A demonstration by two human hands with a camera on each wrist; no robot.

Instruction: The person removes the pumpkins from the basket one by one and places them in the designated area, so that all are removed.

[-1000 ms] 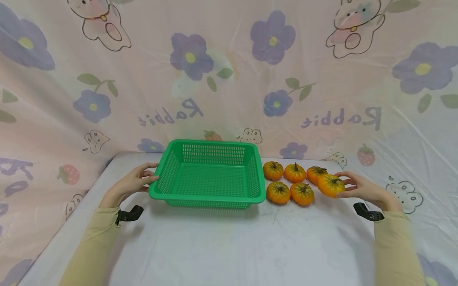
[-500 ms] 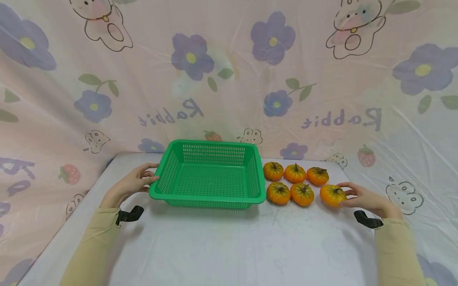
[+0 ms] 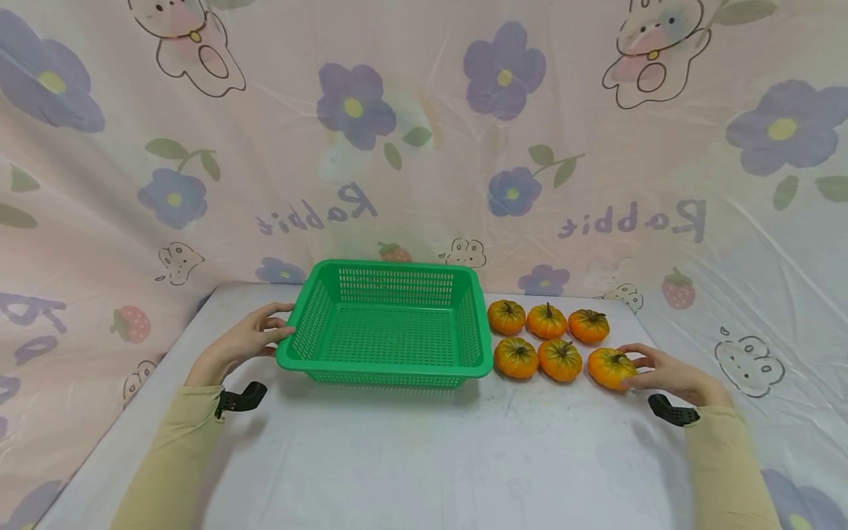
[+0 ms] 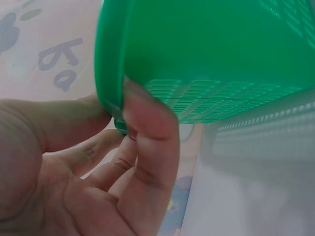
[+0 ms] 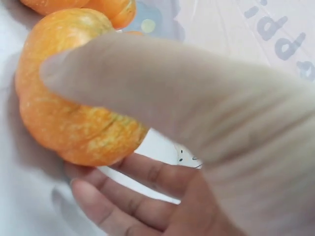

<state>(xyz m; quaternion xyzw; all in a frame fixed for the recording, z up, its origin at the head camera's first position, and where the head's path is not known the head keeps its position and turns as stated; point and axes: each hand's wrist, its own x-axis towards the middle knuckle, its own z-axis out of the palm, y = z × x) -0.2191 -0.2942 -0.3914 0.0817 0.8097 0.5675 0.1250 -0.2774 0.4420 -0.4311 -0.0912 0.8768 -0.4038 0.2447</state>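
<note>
A green plastic basket (image 3: 391, 374) with slotted walls stands on the white table, nothing inside it. My left hand (image 3: 248, 337) pinches its left rim; the left wrist view shows the thumb on one side of the rim (image 4: 109, 59) and bent fingers on the other. To the basket's right, small orange pumpkins form two rows. My right hand (image 3: 665, 374) holds the front-right pumpkin (image 3: 611, 369), thumb on one side and fingers on the other. In the right wrist view that pumpkin (image 5: 78, 132) sits low at the table surface, partly covered by the thumb.
Beside the held pumpkin are a front-row pumpkin (image 3: 559, 360) and, behind it, a back-row pumpkin (image 3: 589, 326). A patterned cloth (image 3: 424, 169) hangs behind the table (image 3: 424, 456). A black wrist mount (image 3: 672, 411) sticks out from each sleeve.
My right hand has brought its pumpkin down and forward, away from the back-row pumpkin it overlapped, then slightly left into line with the front row. The left hand and basket stay put.
</note>
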